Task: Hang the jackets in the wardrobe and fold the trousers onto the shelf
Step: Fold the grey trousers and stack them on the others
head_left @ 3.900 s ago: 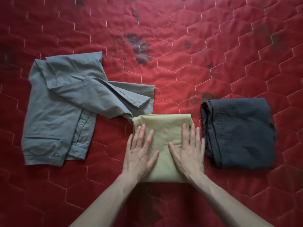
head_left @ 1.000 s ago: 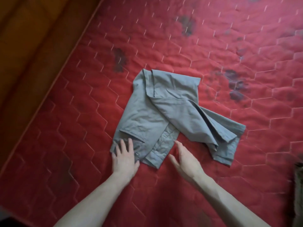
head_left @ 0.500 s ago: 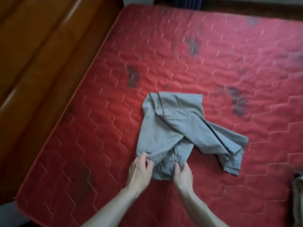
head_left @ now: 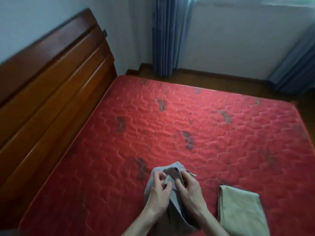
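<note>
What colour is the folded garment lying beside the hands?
Pale yellow-green folded garment, seen in the head view.

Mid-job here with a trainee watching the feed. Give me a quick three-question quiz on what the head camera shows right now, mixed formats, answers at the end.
1. True or false: both hands grip the grey garment, lifted off the red mattress.
2. Multiple choice: the folded beige trousers lie A) right of the hands, B) by the wooden headboard, C) under the blue curtain.
3. Fill in: the beige trousers rest on top of a ___ garment whose edge shows.

Key
1. True: left hand and right hand both hold it.
2. A
3. dark
</note>
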